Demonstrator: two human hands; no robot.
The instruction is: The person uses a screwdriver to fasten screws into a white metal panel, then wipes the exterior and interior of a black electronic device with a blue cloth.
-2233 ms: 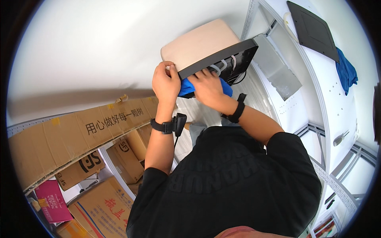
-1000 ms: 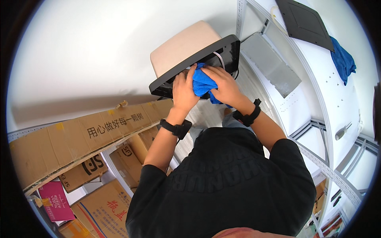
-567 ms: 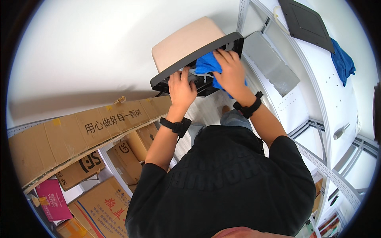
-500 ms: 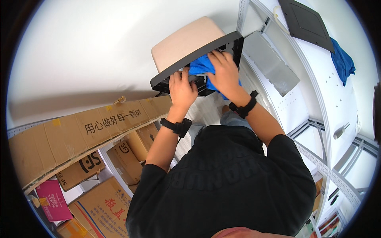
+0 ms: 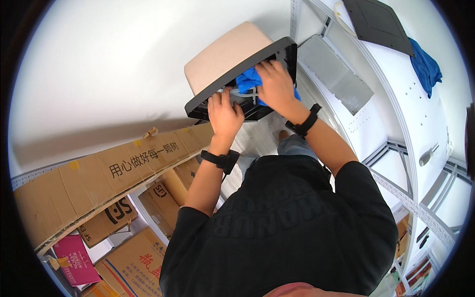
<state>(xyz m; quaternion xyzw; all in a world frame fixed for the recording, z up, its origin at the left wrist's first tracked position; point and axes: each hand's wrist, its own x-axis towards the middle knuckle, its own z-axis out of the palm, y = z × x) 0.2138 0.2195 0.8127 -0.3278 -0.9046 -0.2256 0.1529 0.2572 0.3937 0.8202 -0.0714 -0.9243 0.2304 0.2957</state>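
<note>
A beige, rounded housing with a dark grey rim [image 5: 242,64] is tilted in front of me, and its dark hollow side faces me. Pale tubing [image 5: 242,92] shows inside it. My left hand [image 5: 225,113] holds the rim's near left part, fingers hooked over the edge. A bright blue cloth [image 5: 249,80] is bunched in my right hand [image 5: 276,86], pressed into the hollow near the upper rim. Part of the cloth hangs below that hand. The right fingertips are partly hidden inside.
To the left, a long cardboard piece [image 5: 94,175] lies along a shelf over several boxes [image 5: 131,257]. White metal shelving [image 5: 415,213] stands on the right, with a grey metal plate [image 5: 336,74], a dark panel [image 5: 378,27], a darker blue cloth [image 5: 424,67] and a brush [image 5: 428,156].
The right hand and blue cloth have shifted slightly within the hollow, and less cloth hangs below. My left hand keeps its place on the rim. The whole view has shifted a little.
</note>
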